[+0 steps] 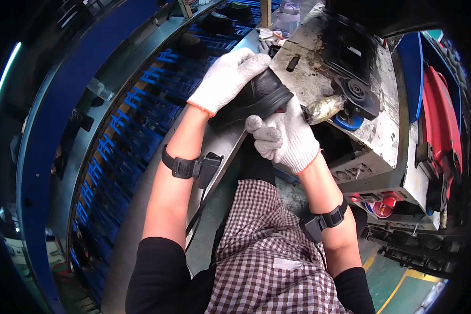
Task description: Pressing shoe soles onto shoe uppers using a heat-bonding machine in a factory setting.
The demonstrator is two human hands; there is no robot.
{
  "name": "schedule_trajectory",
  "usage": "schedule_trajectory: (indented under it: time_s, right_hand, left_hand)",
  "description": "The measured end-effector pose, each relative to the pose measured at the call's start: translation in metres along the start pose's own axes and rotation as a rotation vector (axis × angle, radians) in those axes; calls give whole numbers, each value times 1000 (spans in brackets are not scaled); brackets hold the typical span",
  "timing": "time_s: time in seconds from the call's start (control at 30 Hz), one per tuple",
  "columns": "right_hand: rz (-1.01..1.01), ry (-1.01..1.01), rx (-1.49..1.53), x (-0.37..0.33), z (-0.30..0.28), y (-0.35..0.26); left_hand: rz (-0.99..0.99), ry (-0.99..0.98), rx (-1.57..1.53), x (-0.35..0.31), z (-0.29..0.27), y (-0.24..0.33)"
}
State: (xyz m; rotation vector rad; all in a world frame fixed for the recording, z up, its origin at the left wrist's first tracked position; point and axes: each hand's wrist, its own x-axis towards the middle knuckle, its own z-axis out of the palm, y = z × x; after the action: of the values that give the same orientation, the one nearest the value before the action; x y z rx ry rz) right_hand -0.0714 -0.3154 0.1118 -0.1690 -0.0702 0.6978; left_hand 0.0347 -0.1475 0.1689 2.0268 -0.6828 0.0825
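A black leather shoe [256, 97] with a thick dark sole is held up in front of me, tilted. My left hand [227, 78], in a white knit glove with an orange cuff edge, is closed over its upper part. From the other side my right hand [285, 133], gloved the same way, grips the sole edge with its fingers curled. A small bit of red shows between the right hand and the sole. The fingertips behind the shoe are hidden. Just right of the right hand is a wrapped, yellowish roller-like piece [324, 109] on the machine.
At my right stands a stained grey machine [309, 52] with a black motor-like part [356, 97]. On my left runs a conveyor rack with blue bars [125, 131], dark shoes farther along it. A clear purple-tinted bottle [288, 18] and a red panel [439, 120] stand beyond.
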Motion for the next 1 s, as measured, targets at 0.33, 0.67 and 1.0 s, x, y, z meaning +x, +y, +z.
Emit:
schedule_trajectory:
  time_s: [0.33, 0.67, 1.0]
  right_hand:
    - [1, 54, 120, 3, -2, 5]
    - [-47, -23, 425, -6, -30, 49]
    - [-103, -50, 681, -8, -66, 83]
  left_hand:
    - [-4, -41, 47, 10, 6, -13]
    - [-207, -158, -51, -25, 1, -84]
    - [-171, -172, 168, -31, 11, -79]
